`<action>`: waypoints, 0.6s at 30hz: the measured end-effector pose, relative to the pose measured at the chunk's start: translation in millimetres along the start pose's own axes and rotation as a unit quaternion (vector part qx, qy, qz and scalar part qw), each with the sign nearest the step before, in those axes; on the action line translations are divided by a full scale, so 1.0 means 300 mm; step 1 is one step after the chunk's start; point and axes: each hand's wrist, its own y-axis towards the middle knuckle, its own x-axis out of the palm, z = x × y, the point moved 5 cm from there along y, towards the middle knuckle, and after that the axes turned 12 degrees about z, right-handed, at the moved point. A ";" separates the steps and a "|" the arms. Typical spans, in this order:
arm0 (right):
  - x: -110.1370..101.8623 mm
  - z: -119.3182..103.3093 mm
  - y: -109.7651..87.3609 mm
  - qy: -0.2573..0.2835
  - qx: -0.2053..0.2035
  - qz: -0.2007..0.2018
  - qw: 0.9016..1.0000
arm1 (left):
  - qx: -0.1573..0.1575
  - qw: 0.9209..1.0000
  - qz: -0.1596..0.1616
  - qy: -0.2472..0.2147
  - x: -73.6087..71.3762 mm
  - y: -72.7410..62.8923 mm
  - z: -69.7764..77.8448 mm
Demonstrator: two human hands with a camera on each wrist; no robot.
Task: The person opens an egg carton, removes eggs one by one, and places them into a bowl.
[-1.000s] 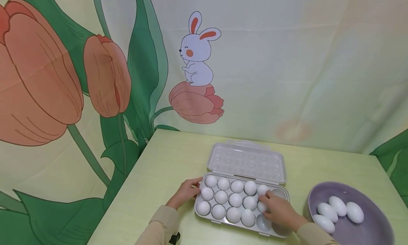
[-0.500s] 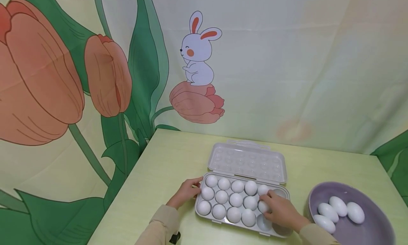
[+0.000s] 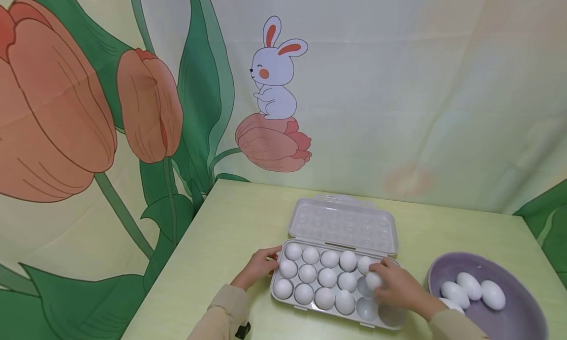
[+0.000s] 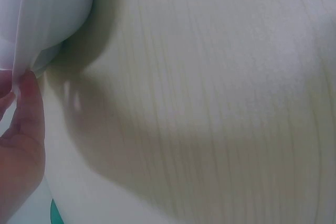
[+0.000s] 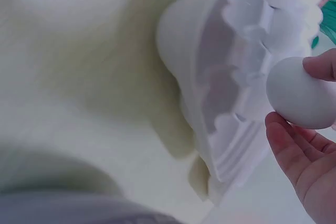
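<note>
Head view, lower centre: the left hand pinches the egg carton. The right hand grips an egg.

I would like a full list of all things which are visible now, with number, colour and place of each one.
Table: 1, pale yellow-green, below everything
Egg box: 1, whitish, open on the table
Lid: 1, pale grey, folded back behind the box
Eggs in the box: 13 visible, white, in compartments
Held egg: 1, white, over the box's right part
Bowl: 1, purple, right of the box
Eggs in the bowl: 4 visible, white
Backdrop: pale, behind the table, printed with rabbit, tulips, leaves
Black object: 1, unclear, bottom edge
Sleeves: 2, beige, lower edge
Left grip: 1, pinching the box's left edge
Right grip: 1, holding an egg
</note>
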 end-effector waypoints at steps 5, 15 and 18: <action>-0.058 0.014 0.008 0.000 0.005 0.023 1.000 | -0.028 0.999 0.010 0.020 -0.002 -0.014 0.026; -0.194 0.029 0.013 0.049 0.015 0.029 0.998 | -0.029 0.999 0.011 0.020 0.002 -0.004 0.008; -0.229 0.044 0.010 0.065 0.017 0.039 0.997 | -0.031 0.999 0.010 0.019 0.002 -0.004 0.007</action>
